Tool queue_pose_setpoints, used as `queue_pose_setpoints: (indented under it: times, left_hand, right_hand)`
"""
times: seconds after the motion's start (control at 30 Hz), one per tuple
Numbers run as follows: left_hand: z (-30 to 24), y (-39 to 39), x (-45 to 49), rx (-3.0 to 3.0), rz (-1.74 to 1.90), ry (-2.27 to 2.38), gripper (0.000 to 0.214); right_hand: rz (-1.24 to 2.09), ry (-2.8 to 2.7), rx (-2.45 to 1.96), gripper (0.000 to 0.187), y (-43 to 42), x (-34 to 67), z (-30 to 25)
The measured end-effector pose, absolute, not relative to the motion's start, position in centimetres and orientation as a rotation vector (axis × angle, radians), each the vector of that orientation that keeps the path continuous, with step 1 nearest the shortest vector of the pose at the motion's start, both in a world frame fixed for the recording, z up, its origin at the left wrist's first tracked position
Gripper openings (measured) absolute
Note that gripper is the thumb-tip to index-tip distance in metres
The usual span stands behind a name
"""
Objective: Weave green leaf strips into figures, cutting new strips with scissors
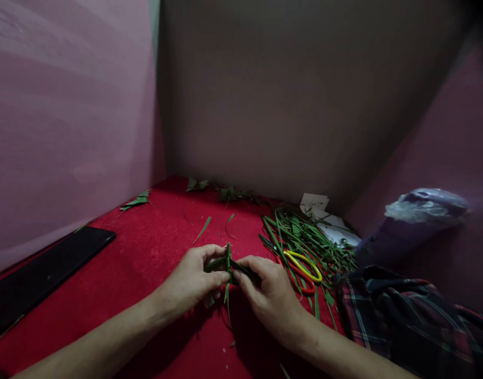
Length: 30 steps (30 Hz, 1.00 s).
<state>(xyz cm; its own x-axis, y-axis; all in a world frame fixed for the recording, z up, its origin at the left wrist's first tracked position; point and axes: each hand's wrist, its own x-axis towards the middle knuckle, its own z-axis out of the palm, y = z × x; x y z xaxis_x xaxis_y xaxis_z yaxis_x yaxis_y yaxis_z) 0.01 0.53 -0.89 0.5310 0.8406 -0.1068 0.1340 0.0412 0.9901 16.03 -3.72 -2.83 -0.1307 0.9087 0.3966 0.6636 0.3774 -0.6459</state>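
Green leaf strips (228,260) are front and center here, held up between two bare hands just above a red cloth (139,263). One strip stands pretty much upright, others run off to the sides, and a skinny end dangles below. The left hand (190,276) has its thumb and forefinger almost closed, pinching the bunch from the left (its other fingers are tucked behind, so I can't tell what they're doing). The right hand (275,289) has its thumb and forefinger drawn together on a dark strip sticking out toward it, with the rest of its fingers curled under and mostly hidden from where I'm standing.

Just past the right hand are scissors (289,255) with one yellow and one red handle loop, lying against a messy pile of cut greenery (304,231). White paper (314,201) pokes out at the back of that pile. Over on the right there's bunched-up plaid fabric (403,310), with a purple thing in clear plastic (423,210) behind it. Far left, a flat black slab (48,281) lies by the pink wall (76,116), and a few leafy scraps (231,193) sit along the back edge.
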Motion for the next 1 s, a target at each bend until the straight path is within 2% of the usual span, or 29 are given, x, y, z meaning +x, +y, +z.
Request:
queue_pose_setpoints:
  times: [0.23,0.5,0.8,1.0]
  left_hand:
    - [-0.2,0.4,-0.2,1.401,0.653,0.889,0.027]
    - [-0.4,0.3,-0.1,1.351,0.653,0.959,0.025]
    - [-0.9,0.7,-0.5,1.301,0.6,0.805,0.021]
    - [-1.1,0.9,-0.5,1.409,0.629,0.89,0.027]
  right_hand:
    - [0.934,-1.668,-1.206,0.019,-3.1,16.4,-2.5]
    - [0.766,-1.797,-1.343,0.015,-3.6,16.1,-2.3]
    - [1.119,-1.605,-1.197,0.017,-2.5,16.6,-3.1]
    - [1.106,-1.593,-1.181,0.017,-2.3,16.8,-3.4]
